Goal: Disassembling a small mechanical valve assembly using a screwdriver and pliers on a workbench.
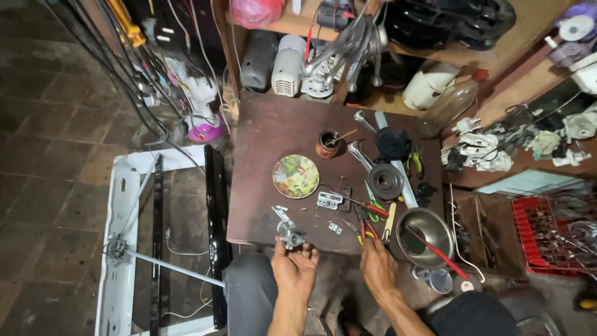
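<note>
The left hand lies palm up, grip spread, beside a small metal part on the surface. The right hand reaches into the hand tools; its grip cannot be told. Judging by this, a tool is being picked, calling for a firm pinch

A low table stands before the seated person. On it, a round plate lies at centre, a small tin behind it to the right. A metal bowl sits at the near right corner. The left hand rests at the near edge, just beside a small metal part; the right hand lies near tools left of the bowl
</note>
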